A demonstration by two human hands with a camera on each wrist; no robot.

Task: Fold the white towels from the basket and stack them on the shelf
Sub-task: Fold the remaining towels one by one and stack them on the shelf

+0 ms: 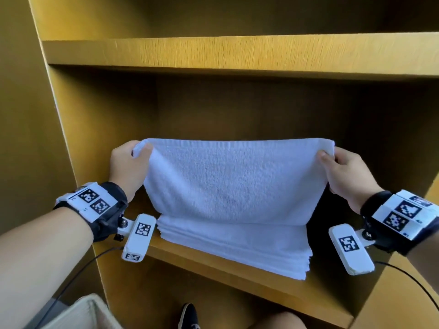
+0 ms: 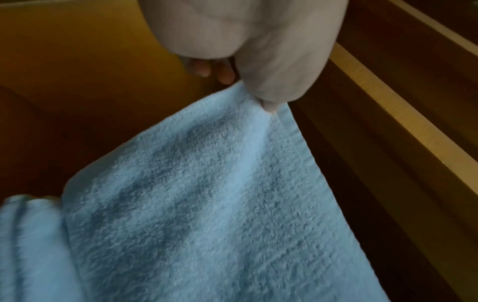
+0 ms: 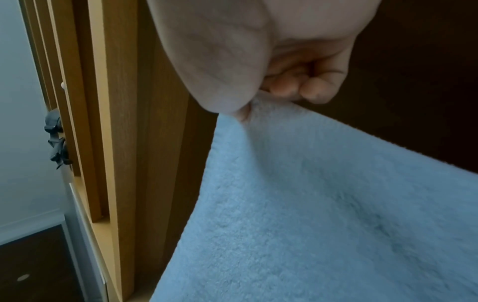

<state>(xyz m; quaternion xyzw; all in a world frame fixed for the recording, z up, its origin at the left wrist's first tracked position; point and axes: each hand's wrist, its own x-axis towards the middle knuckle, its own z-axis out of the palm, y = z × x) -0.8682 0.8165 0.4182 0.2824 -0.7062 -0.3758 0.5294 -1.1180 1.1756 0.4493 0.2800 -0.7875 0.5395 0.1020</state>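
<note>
Your left hand point(image 1: 128, 166) and right hand point(image 1: 344, 172) each pinch a top corner of the towel point(image 1: 232, 179), held taut over the folded stack point(image 1: 237, 243) on the shelf point(image 1: 261, 279). Release unevenly and it lands skewed or drags the stack's overhanging front edge off. Side panels sit close; headroom is ample.

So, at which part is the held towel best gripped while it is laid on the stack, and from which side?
At its two top corners, one from each side, as now: the left hand pinches the left corner and the right hand the right one. The towel hangs flat and taut between them above the stack, so it should likely stay folded.
</note>
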